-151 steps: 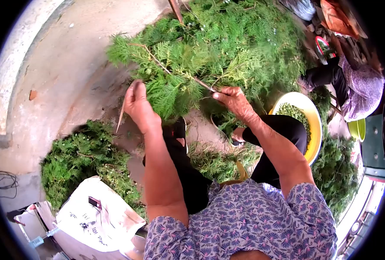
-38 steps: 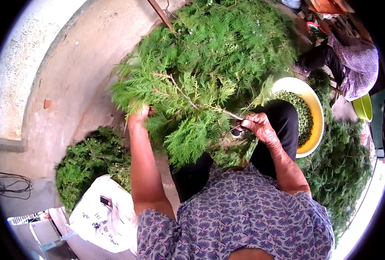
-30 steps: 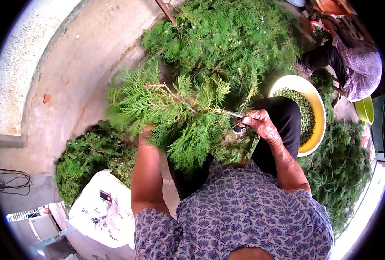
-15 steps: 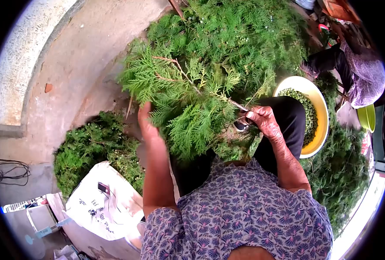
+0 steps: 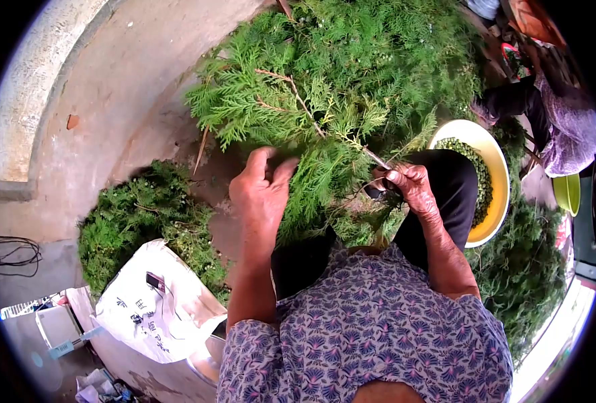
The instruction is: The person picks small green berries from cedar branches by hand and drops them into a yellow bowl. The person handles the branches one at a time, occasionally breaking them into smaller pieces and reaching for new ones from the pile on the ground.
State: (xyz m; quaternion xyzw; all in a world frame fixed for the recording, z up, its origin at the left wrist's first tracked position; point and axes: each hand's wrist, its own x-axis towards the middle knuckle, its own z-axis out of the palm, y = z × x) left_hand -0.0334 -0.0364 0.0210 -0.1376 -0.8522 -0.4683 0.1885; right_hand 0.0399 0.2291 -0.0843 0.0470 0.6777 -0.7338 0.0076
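Note:
My right hand (image 5: 415, 188) is closed on the cut stem of a leafy evergreen branch (image 5: 308, 114). The branch stretches up and left from my fist, its flat, fern-like sprays hanging over my lap. Left of the sprays, my left hand (image 5: 263, 188) has thumb and forefinger curved with a gap between them, and nothing shows in it. Its fingertips are right at the edge of the foliage. By my right knee stands a pale yellow basin (image 5: 502, 181), partly filled with small green seed cones (image 5: 469, 151).
A large heap of cut greenery (image 5: 392, 47) lies ahead, with smaller piles (image 5: 147, 208) at left and right. A white sack (image 5: 150, 309) with a phone (image 5: 155, 281) on it is at lower left. Another person (image 5: 566, 121) sits at far right beside a green basin (image 5: 566, 195).
My left hand has come out from behind the sprays and moved right, its fingers now showing. My right hand keeps hold of the branch; the view has shifted slightly.

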